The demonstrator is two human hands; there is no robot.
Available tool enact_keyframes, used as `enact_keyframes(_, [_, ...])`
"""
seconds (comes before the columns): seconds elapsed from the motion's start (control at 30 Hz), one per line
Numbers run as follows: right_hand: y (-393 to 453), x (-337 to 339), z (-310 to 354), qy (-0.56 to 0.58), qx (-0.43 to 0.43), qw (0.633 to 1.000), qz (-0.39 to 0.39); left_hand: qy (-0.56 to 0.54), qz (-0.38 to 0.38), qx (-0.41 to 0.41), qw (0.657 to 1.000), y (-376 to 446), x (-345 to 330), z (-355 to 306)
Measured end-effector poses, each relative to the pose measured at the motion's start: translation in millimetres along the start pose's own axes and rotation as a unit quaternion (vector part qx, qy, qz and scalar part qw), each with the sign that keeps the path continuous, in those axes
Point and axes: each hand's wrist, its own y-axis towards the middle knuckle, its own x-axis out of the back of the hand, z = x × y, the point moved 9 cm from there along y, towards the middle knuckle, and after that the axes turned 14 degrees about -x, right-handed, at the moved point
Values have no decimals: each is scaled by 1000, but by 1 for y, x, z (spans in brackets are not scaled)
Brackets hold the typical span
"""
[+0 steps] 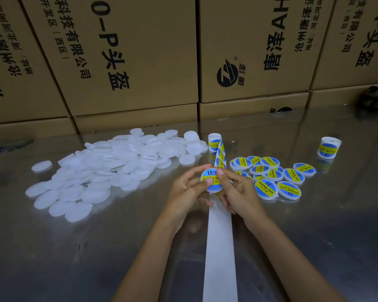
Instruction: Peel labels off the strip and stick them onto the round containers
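Gripping one labelled container between left hand and right hand, thumbs pressing its blue-and-yellow label, directly above the white backing strip. Lying left of the strip: unlabelled white containers; lying right: labelled ones.

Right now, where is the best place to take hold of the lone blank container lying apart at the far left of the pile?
Pinch the lone blank container across its rim, coming from above. It lies flat and shallow, clear of the pile, so opposite edges look free. Both hands are busy holding a labelled container.
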Motion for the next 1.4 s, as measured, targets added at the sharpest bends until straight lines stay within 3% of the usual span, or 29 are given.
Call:
enact_keyframes(0.13, [1,1,-5,6,-28,1000,-10,7,21,1,1000,-1,-7,5])
enact_keyframes(0.3, [0,-19,-11,-1,-73,995,70,92,-80,-19,992,2,13,8])
enact_keyframes(0.43, [-4,-31,-11,-32,-59,992,104,109,-146,-22,983,2,31,13])
enact_keyframes(0.63, [14,16,-24,56,-113,991,-55,60,-175,-4,983,11,38,24])
enact_keyframes(0.7, [18,40,-28,77,-113,983,-124,136,-173,-28,975,19,44,22])
enact_keyframes(0.83, [24,85,-26,-30,-81,961,-263,323,-143,-67,933,35,49,17])
enact_keyframes(0.97, [25,102,-28,-70,-87,943,-312,490,-51,-64,868,60,47,25])
enact_keyframes(1.13, [26,95,-23,-94,-60,945,-309,627,30,-12,779,89,45,48])
enact_keyframes(1.3, [33,66,-12,-163,-16,957,-240,684,48,0,728,105,46,53])
enact_keyframes(1.4, [32,49,-7,-199,2,959,-202,690,26,-40,722,105,45,47])
